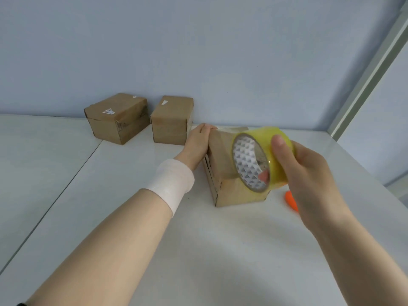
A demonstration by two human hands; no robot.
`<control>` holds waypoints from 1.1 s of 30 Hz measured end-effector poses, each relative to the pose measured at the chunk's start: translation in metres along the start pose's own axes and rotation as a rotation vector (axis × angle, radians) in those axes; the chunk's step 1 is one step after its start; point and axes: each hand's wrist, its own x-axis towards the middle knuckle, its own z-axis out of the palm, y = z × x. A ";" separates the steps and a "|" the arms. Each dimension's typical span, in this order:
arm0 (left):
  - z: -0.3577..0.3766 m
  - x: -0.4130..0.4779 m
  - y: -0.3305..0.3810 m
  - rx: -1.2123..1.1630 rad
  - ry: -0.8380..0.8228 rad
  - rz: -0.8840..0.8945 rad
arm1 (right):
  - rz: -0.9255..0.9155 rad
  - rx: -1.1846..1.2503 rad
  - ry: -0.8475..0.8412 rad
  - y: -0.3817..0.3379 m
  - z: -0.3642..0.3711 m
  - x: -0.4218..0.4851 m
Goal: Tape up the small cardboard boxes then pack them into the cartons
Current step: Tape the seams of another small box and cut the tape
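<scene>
Small illegible label on far box

The left forearm reaches from the near left toward the far middle, with a white band wrapped round its wrist. The left hand lies back up, fingers stretched out flat along the left side of a box, the tips at its far top edge. The right forearm comes in from the near right. The right hand grips a tape roll above the box, thumb on the outer face and one fingertip showing inside the core.
</scene>
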 end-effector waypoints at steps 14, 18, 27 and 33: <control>-0.009 -0.004 0.021 0.430 0.045 0.233 | 0.305 -0.115 0.005 0.040 -0.004 -0.041; 0.010 -0.033 0.044 0.694 -0.290 0.570 | 0.354 -0.050 0.004 0.041 -0.006 -0.040; 0.017 -0.019 0.041 1.214 -0.690 0.440 | 0.287 0.135 -0.198 0.039 -0.003 -0.039; 0.012 0.001 0.036 1.219 -0.651 0.462 | 0.303 0.121 -0.179 0.039 0.016 -0.027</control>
